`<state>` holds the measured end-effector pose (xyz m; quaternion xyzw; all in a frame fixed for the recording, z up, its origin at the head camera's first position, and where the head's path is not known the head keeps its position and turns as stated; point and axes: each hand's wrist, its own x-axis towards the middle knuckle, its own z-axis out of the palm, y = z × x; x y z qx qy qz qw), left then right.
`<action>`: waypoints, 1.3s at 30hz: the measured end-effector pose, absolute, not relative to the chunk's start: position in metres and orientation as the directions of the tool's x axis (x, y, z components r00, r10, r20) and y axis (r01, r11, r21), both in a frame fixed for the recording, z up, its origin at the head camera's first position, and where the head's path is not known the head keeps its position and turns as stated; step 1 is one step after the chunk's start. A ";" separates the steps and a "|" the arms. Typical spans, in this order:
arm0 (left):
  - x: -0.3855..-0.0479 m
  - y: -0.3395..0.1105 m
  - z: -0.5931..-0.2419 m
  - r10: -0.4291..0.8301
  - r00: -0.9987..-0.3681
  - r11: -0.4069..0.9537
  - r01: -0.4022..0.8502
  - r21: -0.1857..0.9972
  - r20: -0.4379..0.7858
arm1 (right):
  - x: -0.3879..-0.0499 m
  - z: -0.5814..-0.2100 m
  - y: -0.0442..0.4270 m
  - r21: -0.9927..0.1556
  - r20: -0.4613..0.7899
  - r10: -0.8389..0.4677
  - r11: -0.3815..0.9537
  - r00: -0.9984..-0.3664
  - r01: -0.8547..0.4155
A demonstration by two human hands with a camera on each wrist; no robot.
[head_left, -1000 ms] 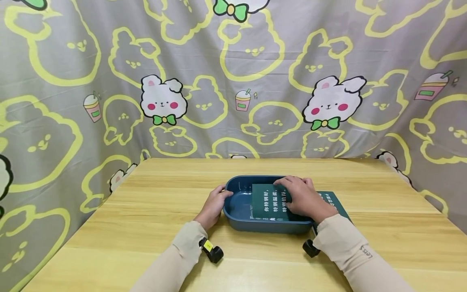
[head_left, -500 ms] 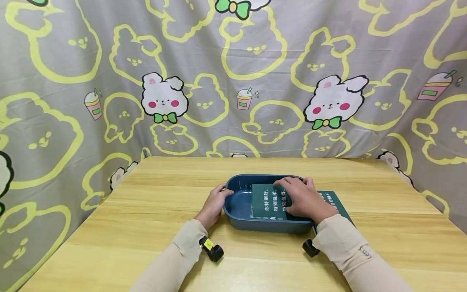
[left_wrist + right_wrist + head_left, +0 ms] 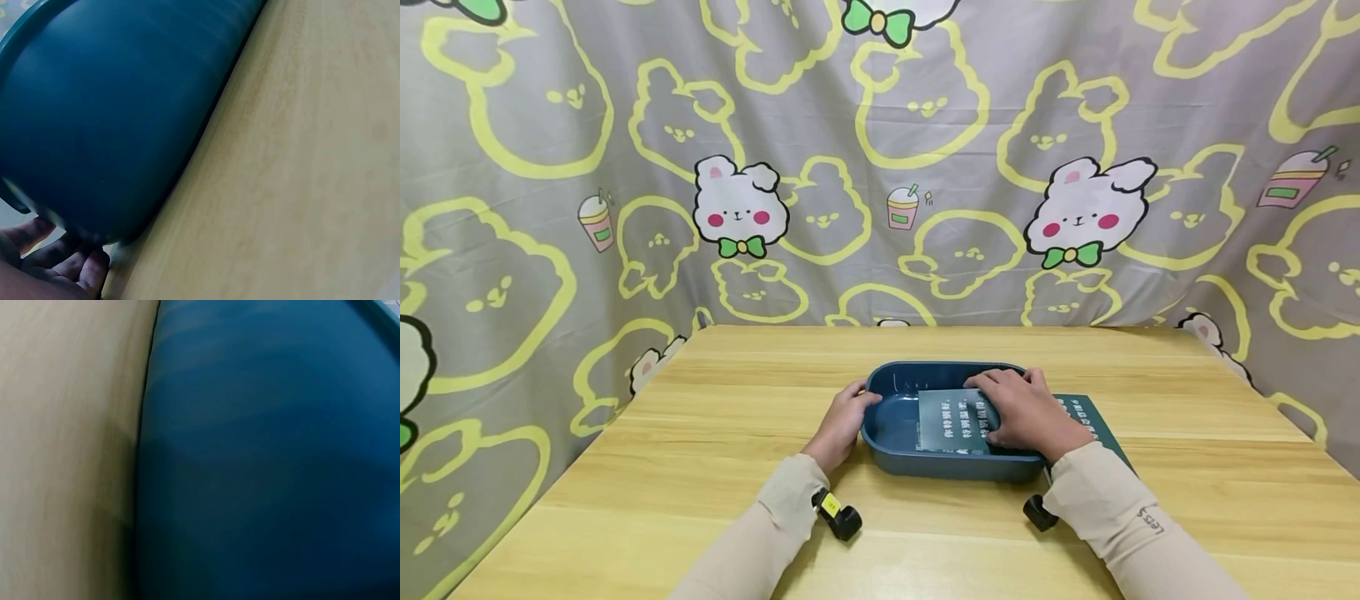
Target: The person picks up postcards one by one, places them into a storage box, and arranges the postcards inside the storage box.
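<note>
A dark blue oblong basin [image 3: 940, 468] stands on the table. My left hand [image 3: 838, 425] grips its left end, thumb over the rim and fingers against the outer wall; in the left wrist view the fingertips [image 3: 94, 269] touch that wall low down. My right hand [image 3: 1026, 412] reaches over the basin's right end and holds a green book [image 3: 951, 421] with white lettering, thumb at the near side and fingers at the far side. This book lies inside the basin; its right part is hidden under the hand. The right wrist view shows only the basin's outer wall [image 3: 269, 456] and tabletop.
A second green book [image 3: 1093, 425] with white lettering lies right of the basin, partly under my right wrist. The wooden table [image 3: 737, 375] reaches back to a grey patterned curtain [image 3: 820, 108]. Small black devices sit at both wrists.
The book in my right hand has sunk slightly lower into the basin, and its cover now looks paler with glare. My left hand and the basin hold their place.
</note>
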<state>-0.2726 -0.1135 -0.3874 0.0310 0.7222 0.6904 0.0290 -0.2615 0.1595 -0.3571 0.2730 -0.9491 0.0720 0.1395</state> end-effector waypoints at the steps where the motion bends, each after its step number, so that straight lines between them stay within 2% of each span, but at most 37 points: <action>1: -0.273 -0.113 -0.388 0.086 -0.996 0.043 0.001 0.999 -0.002 | -0.261 -0.357 0.159 -0.059 0.289 -0.496 0.845 -0.819 -0.532; 8: -0.271 -0.112 -0.390 0.096 -0.995 0.046 -0.002 0.999 -0.006 | -0.256 -0.357 0.159 0.014 0.155 -0.520 0.851 -0.840 -0.524; 16: -0.269 -0.111 -0.390 0.106 -0.994 0.045 -0.013 0.999 -0.018 | -0.256 -0.360 0.159 -0.001 0.147 -0.530 0.844 -0.835 -0.536; 19: -0.269 -0.112 -0.391 0.106 -0.994 0.051 -0.013 0.999 -0.019 | -0.258 -0.360 0.161 -0.080 0.172 -0.530 0.833 -0.830 -0.548; 23: -0.269 -0.112 -0.391 0.105 -0.994 0.054 -0.014 0.998 -0.020 | -0.260 -0.357 0.164 -0.246 0.226 -0.509 0.795 -0.830 -0.555; 30: -0.271 -0.113 -0.390 0.099 -0.995 0.055 -0.011 0.998 -0.016 | -0.264 -0.348 0.173 -0.503 0.318 -0.465 0.656 -0.826 -0.563; 35: -0.272 -0.115 -0.390 0.103 -0.995 0.058 -0.007 0.998 -0.013 | -0.267 -0.341 0.187 -0.649 0.379 -0.337 0.567 -0.862 -0.507; 39: -0.274 -0.115 -0.389 0.105 -0.994 0.059 -0.005 0.998 -0.011 | -0.268 -0.334 0.205 -0.677 0.370 -0.194 0.612 -0.908 -0.407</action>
